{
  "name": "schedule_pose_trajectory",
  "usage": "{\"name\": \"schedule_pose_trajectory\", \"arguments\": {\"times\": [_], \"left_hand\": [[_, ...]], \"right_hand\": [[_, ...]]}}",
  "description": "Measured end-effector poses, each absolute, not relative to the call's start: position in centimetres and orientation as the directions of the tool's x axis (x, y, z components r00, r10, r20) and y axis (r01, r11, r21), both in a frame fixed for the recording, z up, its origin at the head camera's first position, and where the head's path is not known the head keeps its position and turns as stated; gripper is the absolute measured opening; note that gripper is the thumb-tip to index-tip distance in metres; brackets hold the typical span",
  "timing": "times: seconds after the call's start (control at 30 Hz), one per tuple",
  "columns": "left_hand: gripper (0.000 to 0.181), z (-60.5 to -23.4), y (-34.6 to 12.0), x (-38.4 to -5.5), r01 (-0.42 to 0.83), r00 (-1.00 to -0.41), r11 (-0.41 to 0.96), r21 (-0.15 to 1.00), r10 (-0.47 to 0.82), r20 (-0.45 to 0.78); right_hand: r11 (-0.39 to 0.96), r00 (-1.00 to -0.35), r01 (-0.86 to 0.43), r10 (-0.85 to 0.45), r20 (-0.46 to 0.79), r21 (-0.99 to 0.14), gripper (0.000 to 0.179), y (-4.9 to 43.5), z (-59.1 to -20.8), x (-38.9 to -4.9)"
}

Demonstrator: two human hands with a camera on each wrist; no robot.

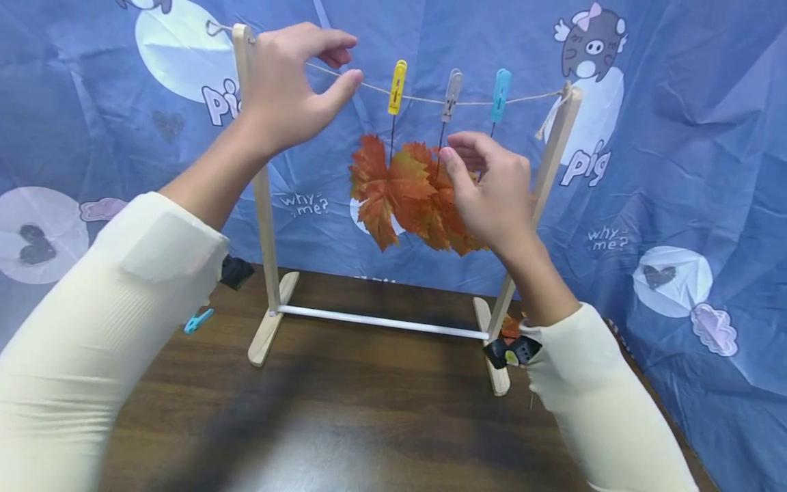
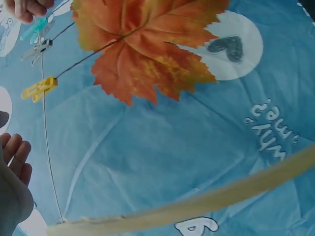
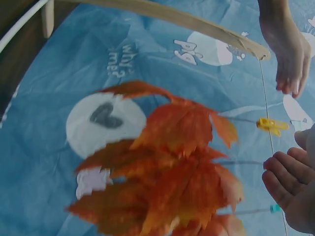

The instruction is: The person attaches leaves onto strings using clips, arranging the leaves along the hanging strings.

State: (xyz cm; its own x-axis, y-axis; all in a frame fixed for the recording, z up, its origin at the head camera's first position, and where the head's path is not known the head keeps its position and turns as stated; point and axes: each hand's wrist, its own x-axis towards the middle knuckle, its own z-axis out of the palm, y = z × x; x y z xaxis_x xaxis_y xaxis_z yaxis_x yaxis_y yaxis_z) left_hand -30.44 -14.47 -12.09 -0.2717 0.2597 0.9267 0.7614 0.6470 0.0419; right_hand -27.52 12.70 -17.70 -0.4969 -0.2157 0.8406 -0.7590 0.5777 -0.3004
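Observation:
Three maple leaves in orange and red, the nearest leaf (image 1: pixel 387 184) in front, hang by their stems from clothespins on a thin string (image 1: pixel 421 100). From left to right these are a yellow clothespin (image 1: pixel 397 87), a grey clothespin (image 1: pixel 451 96) and a blue clothespin (image 1: pixel 501 96). My left hand (image 1: pixel 283 89) is raised by the string, left of the yellow clothespin, its fingers bent loosely around nothing. Below the grey and blue clothespins is my right hand (image 1: pixel 498 195), partly covering the rear leaves. In the right wrist view its fingers (image 3: pixel 285 179) look relaxed and hold nothing.
The string spans two wooden posts, a left post (image 1: pixel 266 232) and a right post (image 1: pixel 556 150), joined low down by a white rod (image 1: pixel 381 321). A loose blue clothespin (image 1: pixel 198 321) lies on the brown table (image 1: pixel 369 424). Orange leaf material (image 1: pixel 510 328) shows behind the right post.

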Motion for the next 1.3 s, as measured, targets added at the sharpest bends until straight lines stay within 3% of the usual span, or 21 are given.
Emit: {"name": "schedule_pose_trajectory", "arguments": {"times": [0.17, 0.27, 0.4, 0.53, 0.87, 1.3], "left_hand": [[0.036, -13.9, -16.2, -29.9, 0.776, -0.171, 0.628, -0.047, 0.283, 0.944], [0.036, -15.0, -17.3, -29.6, 0.772, -0.138, 0.630, -0.082, 0.292, 0.946], [0.034, -16.8, -18.9, -29.2, 0.765, -0.143, 0.641, -0.068, 0.272, 0.952], [0.029, -18.6, -20.4, -28.7, 0.760, -0.198, 0.650, 0.020, 0.202, 0.959], [0.022, -23.4, -24.3, -27.9, 0.668, -0.430, 0.652, 0.359, -0.056, 0.901], [0.027, -31.2, -29.1, -28.0, 0.495, -0.644, 0.715, 0.493, -0.079, 0.761]], "right_hand": [[0.568, -0.386, -0.801, -0.249, 0.888, -0.189, 0.022, 14.8, -18.4, -27.0], [0.590, -0.371, -0.791, -0.255, 0.893, -0.160, 0.022, 16.1, -18.8, -26.6], [0.638, -0.379, -0.757, -0.250, 0.891, -0.143, 0.022, 17.7, -19.4, -26.2], [0.672, -0.385, -0.731, -0.261, 0.885, -0.120, 0.021, 19.6, -20.3, -25.8], [0.720, -0.409, -0.692, -0.338, 0.848, -0.047, 0.016, 24.8, -24.0, -25.8], [0.765, -0.555, -0.644, -0.484, 0.676, 0.018, 0.021, 30.5, -31.8, -25.2]]}}
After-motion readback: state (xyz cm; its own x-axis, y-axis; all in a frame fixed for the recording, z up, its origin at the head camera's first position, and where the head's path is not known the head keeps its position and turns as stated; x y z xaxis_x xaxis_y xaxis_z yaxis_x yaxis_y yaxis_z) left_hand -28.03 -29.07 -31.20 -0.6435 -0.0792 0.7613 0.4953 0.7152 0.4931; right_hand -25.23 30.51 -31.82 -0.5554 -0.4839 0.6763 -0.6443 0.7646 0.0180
